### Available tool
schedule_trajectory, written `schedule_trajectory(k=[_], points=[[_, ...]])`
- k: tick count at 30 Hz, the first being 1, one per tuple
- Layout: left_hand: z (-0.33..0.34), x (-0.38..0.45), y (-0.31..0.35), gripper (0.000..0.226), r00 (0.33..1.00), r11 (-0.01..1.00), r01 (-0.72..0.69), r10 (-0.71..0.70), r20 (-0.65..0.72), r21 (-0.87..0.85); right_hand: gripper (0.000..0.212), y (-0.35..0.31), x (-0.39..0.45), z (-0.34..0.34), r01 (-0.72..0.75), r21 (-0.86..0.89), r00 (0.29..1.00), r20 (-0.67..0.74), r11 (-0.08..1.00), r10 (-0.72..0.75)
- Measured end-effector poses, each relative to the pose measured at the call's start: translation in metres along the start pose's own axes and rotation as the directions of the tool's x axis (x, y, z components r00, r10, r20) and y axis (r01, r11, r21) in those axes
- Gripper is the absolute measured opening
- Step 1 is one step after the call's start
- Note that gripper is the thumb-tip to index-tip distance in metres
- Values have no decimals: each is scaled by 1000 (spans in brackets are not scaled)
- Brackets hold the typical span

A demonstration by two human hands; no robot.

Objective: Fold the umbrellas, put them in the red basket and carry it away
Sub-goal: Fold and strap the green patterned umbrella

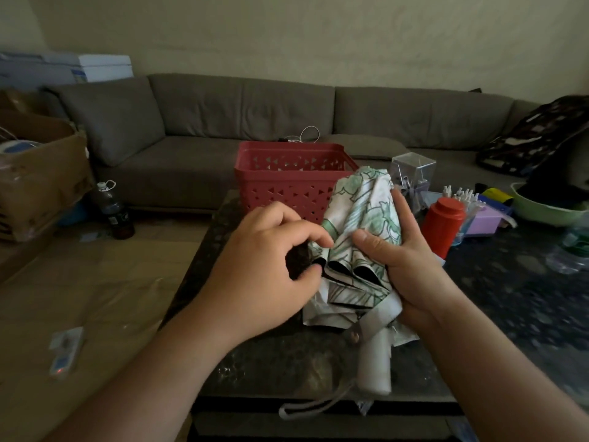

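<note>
Umbrella [360, 224], white with green leaf print, collapsed, held over dark bench [510, 298], handle toward camera. Right hand [398, 260] grip wrapped round canopy. Left hand [271, 266] grip pinching a canopy fold. Red basket [287, 183] just behind, on bench. Red canister [444, 224] at right.

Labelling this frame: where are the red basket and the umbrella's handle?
red plastic basket [271, 189]: head view, front wall.
white umbrella handle [374, 365]: head view, middle of the grip.
</note>
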State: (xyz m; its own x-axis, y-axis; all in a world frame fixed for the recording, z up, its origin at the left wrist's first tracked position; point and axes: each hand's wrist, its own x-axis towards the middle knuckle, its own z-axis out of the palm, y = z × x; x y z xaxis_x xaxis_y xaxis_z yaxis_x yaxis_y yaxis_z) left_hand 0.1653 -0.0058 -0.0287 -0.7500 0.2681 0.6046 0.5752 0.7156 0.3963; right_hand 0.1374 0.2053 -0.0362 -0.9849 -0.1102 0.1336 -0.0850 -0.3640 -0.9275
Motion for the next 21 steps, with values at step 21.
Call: schedule_trajectory(k=[21], points=[[28,-6,-12,16,998,980,-30,40,46,-199,77,13,2,1,-119,209,992,54,971,111]])
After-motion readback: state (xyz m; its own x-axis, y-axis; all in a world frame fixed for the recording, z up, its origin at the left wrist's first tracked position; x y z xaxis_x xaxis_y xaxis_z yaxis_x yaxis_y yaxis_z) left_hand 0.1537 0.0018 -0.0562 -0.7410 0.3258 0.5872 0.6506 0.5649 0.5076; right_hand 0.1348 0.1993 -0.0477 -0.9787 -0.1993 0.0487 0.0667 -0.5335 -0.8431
